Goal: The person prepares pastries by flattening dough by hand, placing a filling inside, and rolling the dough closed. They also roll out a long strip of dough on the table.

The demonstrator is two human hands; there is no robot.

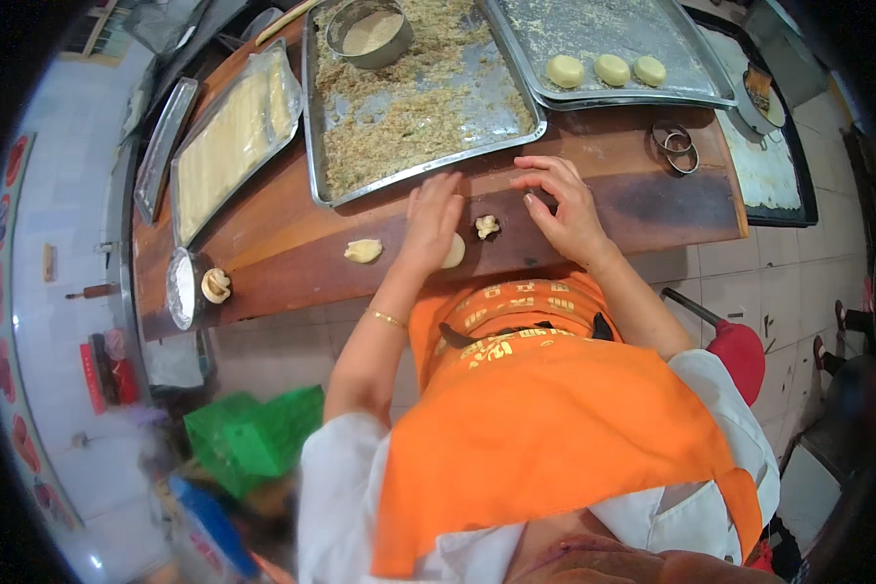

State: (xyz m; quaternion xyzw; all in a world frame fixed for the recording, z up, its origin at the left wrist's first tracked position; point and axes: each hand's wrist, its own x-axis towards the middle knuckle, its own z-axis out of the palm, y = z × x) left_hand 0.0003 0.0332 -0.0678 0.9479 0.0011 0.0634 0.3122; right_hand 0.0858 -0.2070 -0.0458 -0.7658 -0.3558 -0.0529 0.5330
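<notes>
My left hand [432,222] is flat over the wooden tabletop with its fingers stretched toward the big tray, holding nothing that shows. Beside its wrist a pale round of dough [454,251] peeks out, partly hidden by the hand. To the left of that wrist sits a flattened, uneven piece of dough [363,251]. Between my hands rests a small crumbly lump [487,227], apparently of filling. My right hand [566,209] hovers to the right of this lump, open, thumb and fingers apart and nothing in them.
A large metal tray [428,168] of crumbly filling holds a metal bowl [369,33]. Another tray [642,97] bears three round cakes [611,70]. Ring cutters [675,146] lie right. Covered dough strips [232,136], a white-powder bowl [181,289] and a twisted dough piece [216,285] are left.
</notes>
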